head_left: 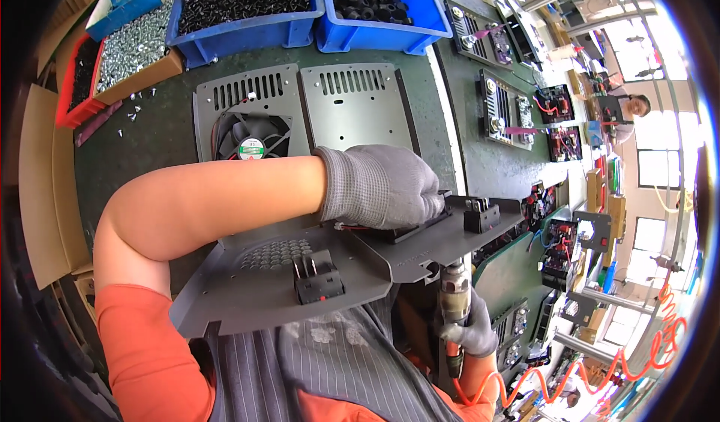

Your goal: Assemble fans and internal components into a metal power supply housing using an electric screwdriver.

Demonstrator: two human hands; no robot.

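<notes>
My left hand (386,187), in a grey knit glove, reaches across with curled fingers closed on a black framed part (411,231). That part lies on a dark grey bent metal panel (491,243); the hand covers most of it, and a thin wire shows beside it. My gloved right hand (478,330) grips an air screwdriver (455,291) upright, its tip hidden under the panel's edge. A black power socket (481,216) sits on the panel. Nearer me, another grey panel (255,294) with a honeycomb vent carries a black socket with prongs (319,277).
Behind lie two slotted grey panels, one with a black fan (253,135). Blue bins (247,36) of black screws and black caps stand at the back, beside a cardboard box of silver screws (135,51). An orange coiled hose (555,377) hangs right. A person (622,114) is far right.
</notes>
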